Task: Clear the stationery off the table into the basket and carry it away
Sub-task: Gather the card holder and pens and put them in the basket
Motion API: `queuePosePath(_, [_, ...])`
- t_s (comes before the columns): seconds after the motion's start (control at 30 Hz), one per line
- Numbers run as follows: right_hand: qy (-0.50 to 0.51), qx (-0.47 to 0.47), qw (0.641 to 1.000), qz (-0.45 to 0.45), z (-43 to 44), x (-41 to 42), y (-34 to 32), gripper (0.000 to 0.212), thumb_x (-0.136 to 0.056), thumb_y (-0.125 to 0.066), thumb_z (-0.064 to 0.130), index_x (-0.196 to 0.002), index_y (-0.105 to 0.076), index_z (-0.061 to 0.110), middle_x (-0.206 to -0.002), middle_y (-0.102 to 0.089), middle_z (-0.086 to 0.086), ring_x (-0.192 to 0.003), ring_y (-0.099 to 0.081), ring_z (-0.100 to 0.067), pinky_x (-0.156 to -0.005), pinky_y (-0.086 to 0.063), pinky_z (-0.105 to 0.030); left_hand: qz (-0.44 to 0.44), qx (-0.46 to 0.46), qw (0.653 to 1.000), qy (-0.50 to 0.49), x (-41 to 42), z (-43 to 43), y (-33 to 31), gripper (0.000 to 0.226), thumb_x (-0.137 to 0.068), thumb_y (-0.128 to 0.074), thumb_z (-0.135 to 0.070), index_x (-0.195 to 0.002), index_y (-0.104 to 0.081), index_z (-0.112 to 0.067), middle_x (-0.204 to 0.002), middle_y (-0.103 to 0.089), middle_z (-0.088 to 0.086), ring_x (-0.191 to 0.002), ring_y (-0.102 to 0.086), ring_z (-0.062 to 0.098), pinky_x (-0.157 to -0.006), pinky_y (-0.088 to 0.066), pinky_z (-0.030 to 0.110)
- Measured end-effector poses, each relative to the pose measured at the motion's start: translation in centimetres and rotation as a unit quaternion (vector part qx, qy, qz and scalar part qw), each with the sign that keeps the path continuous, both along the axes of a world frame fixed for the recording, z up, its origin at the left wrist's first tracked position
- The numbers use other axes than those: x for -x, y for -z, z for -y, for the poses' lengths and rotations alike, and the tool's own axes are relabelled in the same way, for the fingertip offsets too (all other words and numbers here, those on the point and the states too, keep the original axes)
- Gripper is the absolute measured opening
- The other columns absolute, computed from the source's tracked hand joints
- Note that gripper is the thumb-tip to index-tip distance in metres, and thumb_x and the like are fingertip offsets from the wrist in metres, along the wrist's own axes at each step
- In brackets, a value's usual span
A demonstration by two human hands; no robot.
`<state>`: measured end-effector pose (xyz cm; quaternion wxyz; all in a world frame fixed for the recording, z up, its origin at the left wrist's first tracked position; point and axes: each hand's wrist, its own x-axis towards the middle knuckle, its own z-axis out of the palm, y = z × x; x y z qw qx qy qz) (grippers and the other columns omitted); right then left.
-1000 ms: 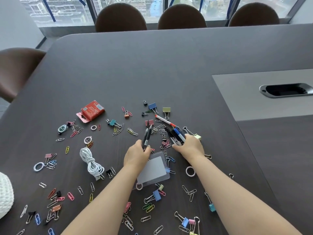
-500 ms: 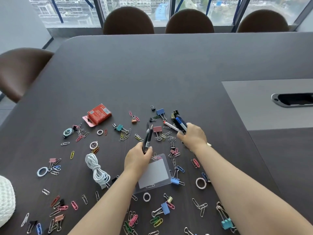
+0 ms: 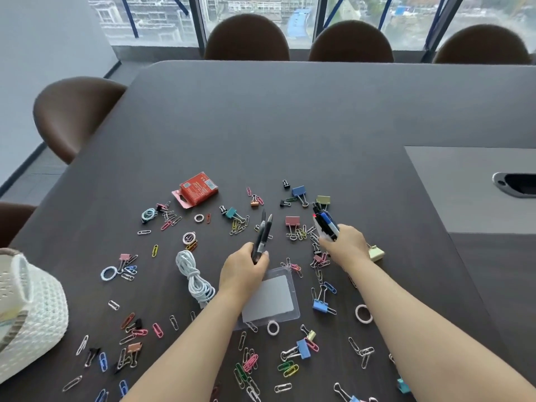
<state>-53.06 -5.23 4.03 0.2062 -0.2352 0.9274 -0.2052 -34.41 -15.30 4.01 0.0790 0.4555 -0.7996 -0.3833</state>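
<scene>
Head view. Grips two dark pens [image 3: 261, 238] in the left hand [image 3: 243, 269], fingers curled round the barrels. Has lifted the right hand [image 3: 346, 248] off the table [image 3: 290, 117] since a second ago, fist closed on a bundle of pens [image 3: 326, 224]. Leaves the basket [image 3: 34, 309] at the left edge, well apart. Likely means a drop there next, with clips [image 3: 287, 369], cable [image 3: 193, 278] and red box [image 3: 198, 189] yet to gather.

We see bright diffuse daylight from windows [image 3: 156, 21] at 12 o'clock, soft sheen on table [image 3: 290, 117], slight blur, edges bowed.
</scene>
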Motion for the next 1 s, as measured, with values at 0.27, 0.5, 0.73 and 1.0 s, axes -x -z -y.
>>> queuePosePath(0.27, [-0.047, 0.126, 0.991, 0.024, -1.8, -8.9, -5.5, 0.02, -0.082, -0.06, 0.024, -0.067, -0.05, 0.016, -0.067, -0.058, -0.002, -0.06, -0.049, -0.015, -0.049, -0.032, -0.024, -0.044, 0.126, 0.991, 0.019, -10.7, 0.0, -6.7, 0.021, -0.091, -0.051, -0.03, -0.078, -0.049, -0.014, -0.059, -0.051, -0.001, -0.059, -0.05, 0.023, -0.052, -0.031, 0.031])
queuePosePath(0.5, [-0.15, 0.173, 0.971, 0.062, 4.8, -21.5, -9.4, 0.035, -0.079, -0.063, 0.022, -0.054, -0.039, 0.022, -0.056, -0.052, 0.001, -0.052, -0.045, -0.015, -0.049, -0.033, -0.027, -0.045, 0.264, 0.962, -0.061, -25.4, 4.6, -12.3, 0.022, -0.086, -0.06, -0.028, -0.073, -0.053, -0.012, -0.05, -0.045, -0.003, -0.051, -0.047, 0.025, -0.051, -0.032, 0.028])
queuePosePath(0.73, [-0.205, 0.205, 0.954, 0.073, 11.5, -33.4, -11.6, 0.031, -0.079, -0.065, 0.024, -0.057, -0.043, 0.021, -0.058, -0.056, 0.002, -0.053, -0.046, -0.015, -0.047, -0.033, -0.021, 0.129, 0.232, 0.962, -0.061, -37.3, 13.6, -12.7, 0.029, -0.089, -0.049, -0.042, -0.099, -0.058, -0.016, -0.088, -0.065, 0.007, -0.081, -0.058, 0.027, -0.066, -0.044, 0.033])
queuePosePath(1.0, [-0.176, 0.241, 0.952, 0.069, 14.6, -38.2, -11.7, 0.03, -0.077, -0.068, 0.021, -0.057, -0.046, 0.022, -0.052, -0.054, 0.005, -0.044, -0.044, -0.006, -0.046, -0.033, -0.02, 0.187, 0.133, 0.969, 0.092, -40.9, 18.1, -8.4, 0.036, -0.087, -0.044, -0.059, -0.096, -0.052, -0.025, -0.096, -0.059, -0.003, -0.085, -0.052, 0.016, -0.065, -0.036, 0.029])
